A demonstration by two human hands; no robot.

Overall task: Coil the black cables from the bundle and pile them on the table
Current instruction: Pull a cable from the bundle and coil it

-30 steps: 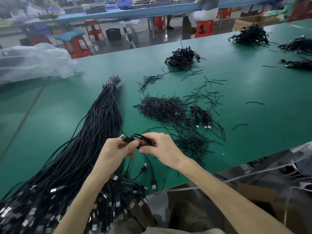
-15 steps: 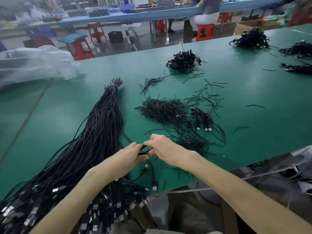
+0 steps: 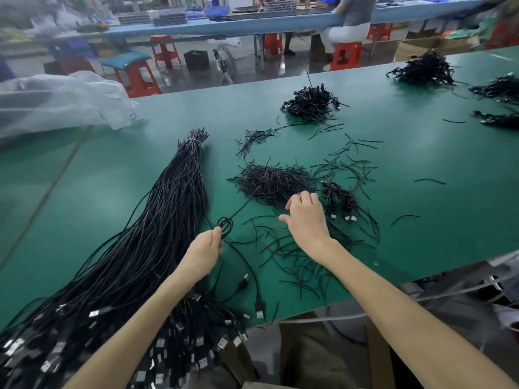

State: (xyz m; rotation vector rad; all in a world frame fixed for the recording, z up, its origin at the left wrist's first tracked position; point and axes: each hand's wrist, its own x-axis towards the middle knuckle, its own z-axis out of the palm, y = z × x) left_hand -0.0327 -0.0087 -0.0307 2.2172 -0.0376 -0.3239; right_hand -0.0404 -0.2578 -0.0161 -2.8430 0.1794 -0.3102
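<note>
A long bundle of black cables (image 3: 157, 234) lies on the green table (image 3: 421, 220), tied at its far tip, with USB plugs fanned out at the near edge. My left hand (image 3: 205, 251) pinches a small coil of black cable (image 3: 225, 226) just right of the bundle. My right hand (image 3: 306, 217) reaches into the near edge of a heap of short black ties (image 3: 269, 182), fingers curled down; what they hold is hidden. A few coiled cables (image 3: 341, 199) lie just right of that hand.
Loose ties (image 3: 297, 262) litter the table near the front edge. More piles of coiled cables (image 3: 311, 103) sit farther back and at the far right (image 3: 424, 70). A clear plastic bag (image 3: 61, 102) lies at the back left. Beyond the table, red stools and a seated person.
My hands have come apart. The left keeps the coil and has shifted left. The right has let go of it and reached forward to the heap of ties.
</note>
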